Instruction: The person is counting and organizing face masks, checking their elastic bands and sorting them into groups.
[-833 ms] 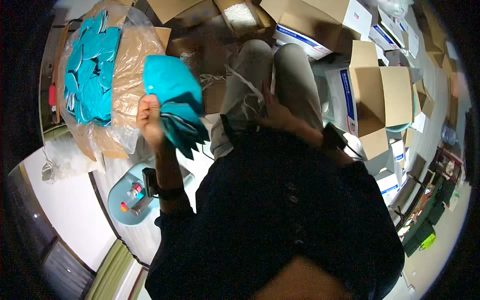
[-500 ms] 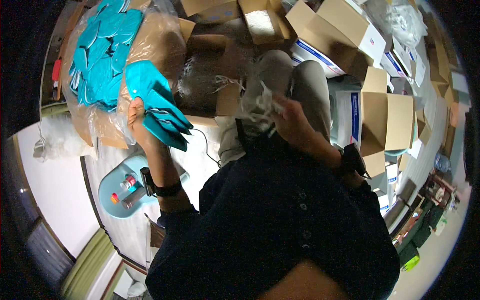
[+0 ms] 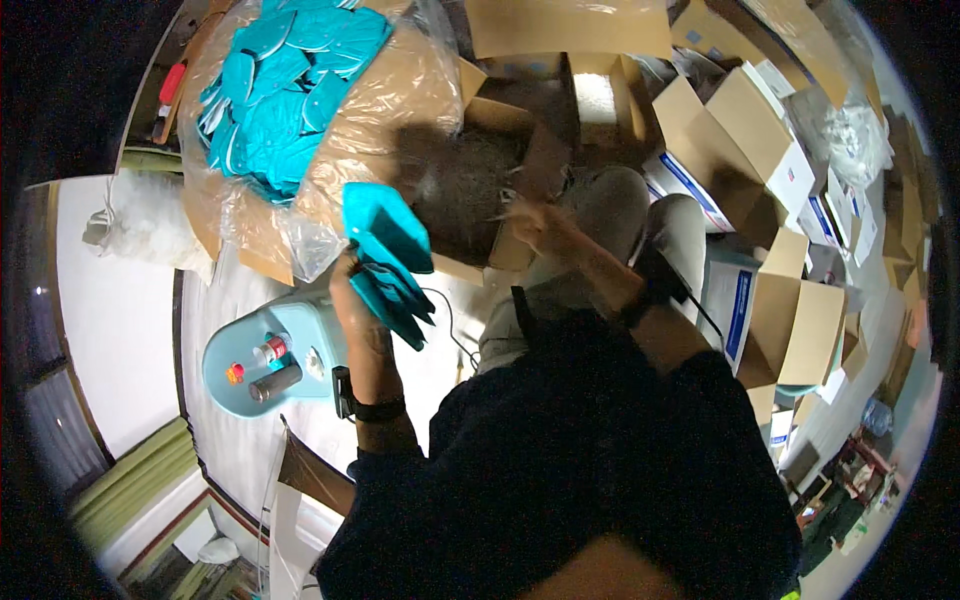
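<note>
My left hand (image 3: 352, 290) is closed around a small stack of teal fabric pieces (image 3: 388, 235), fanned out with thin edges showing. A pale dot like a snap shows on the top piece. Above it, a big heap of similar teal pieces (image 3: 285, 120) with white edging lies in a plastic-lined carton (image 3: 375, 120). My right hand (image 3: 543, 228) reaches over the near edge of an open brown box (image 3: 470, 205) in front of my knees. Its fingers are smeared by motion, and faint pale strands show beside them. Whether it holds anything is unclear.
A light blue tub-like stool (image 3: 225, 385) holding bottles stands on the floor to the left. Several opened cartons (image 3: 812, 330) crowd the right side. A white bag (image 3: 150, 215) sits at the far left, and a black cable (image 3: 450, 310) runs near my left hand.
My right hand has moved forward from my lap to the open box, and the white strand bundle at it is largely gone from sight. My left hand keeps the teal pieces. The view has shifted.
</note>
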A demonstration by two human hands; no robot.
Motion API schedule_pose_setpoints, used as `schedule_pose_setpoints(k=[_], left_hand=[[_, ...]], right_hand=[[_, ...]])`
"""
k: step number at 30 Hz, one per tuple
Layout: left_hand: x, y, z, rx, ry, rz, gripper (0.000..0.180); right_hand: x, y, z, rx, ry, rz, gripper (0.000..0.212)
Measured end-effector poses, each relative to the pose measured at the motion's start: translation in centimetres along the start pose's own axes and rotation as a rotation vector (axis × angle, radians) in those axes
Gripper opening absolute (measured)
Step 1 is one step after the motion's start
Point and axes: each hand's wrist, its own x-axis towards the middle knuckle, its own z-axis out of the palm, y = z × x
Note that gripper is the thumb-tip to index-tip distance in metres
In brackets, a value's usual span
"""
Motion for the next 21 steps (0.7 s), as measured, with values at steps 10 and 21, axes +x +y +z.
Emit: schedule_pose_setpoints(k=[10,21], left_hand=[[13.0,12.9,3.8,0.051,0.175,0.444,0.058],[29.1,24.1,12.4,0.919,0.374,1.101,0.066]], right_hand=[[-12.7,3.2,-2.3,0.043,0.361,0.198,0.019],[-19.4,-2.5,-1.8,-0.013,0.523,0.484,0.018]])
